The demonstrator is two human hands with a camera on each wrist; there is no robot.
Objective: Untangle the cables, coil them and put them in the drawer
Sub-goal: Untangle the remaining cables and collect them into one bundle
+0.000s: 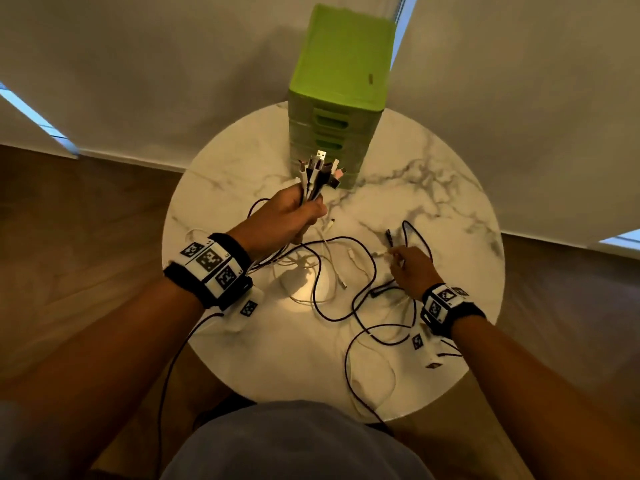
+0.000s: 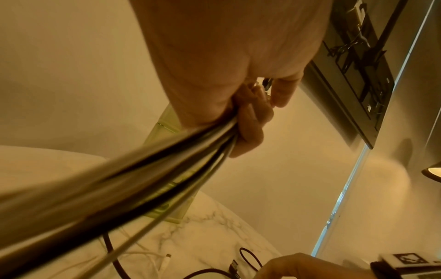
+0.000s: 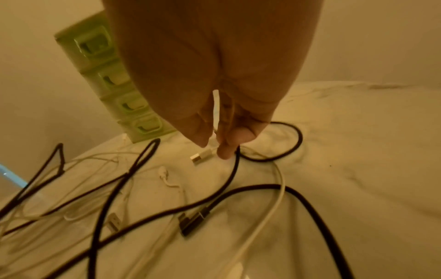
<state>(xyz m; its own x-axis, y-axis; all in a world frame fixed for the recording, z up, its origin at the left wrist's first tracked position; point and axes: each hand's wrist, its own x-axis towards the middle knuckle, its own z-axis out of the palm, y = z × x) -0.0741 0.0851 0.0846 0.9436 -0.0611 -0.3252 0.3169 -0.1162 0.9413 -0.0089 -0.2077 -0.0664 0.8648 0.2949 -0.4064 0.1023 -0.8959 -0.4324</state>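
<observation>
Nearest you, loose black and white cables [image 1: 360,317] lie spread and crossed over the front half of the table [image 1: 450,188], with one black run hanging over the near edge toward the floor. None of this slack is coiled. Your right hand [image 1: 414,268] is low over the table, its fingertips [image 3: 224,151] pinching a white plug [image 3: 201,155] beside a black loop; the right wrist view confirms the pinch, with the rest of that cable trailing on the table. A black plug [image 3: 193,220] and further white ends lie free close by, not yet collected. Your left hand [image 1: 289,216] is raised above the table centre, closed firmly round a bundle [image 1: 317,174] of plug ends held upright, the cords running down from the fist to the pile; the left wrist view shows the fingers [image 2: 250,128] wrapped tight on that bundle. Beyond the hands, at the far side of the table, stands the green drawer unit [image 1: 341,98]; every drawer visible appears closed. Assessment: you are at the sorting stage, gathering ends one by one. Some ends are in hand, several remain on the table. Separating the cords, coiling them, opening a drawer and stowing them all appear outstanding.
</observation>
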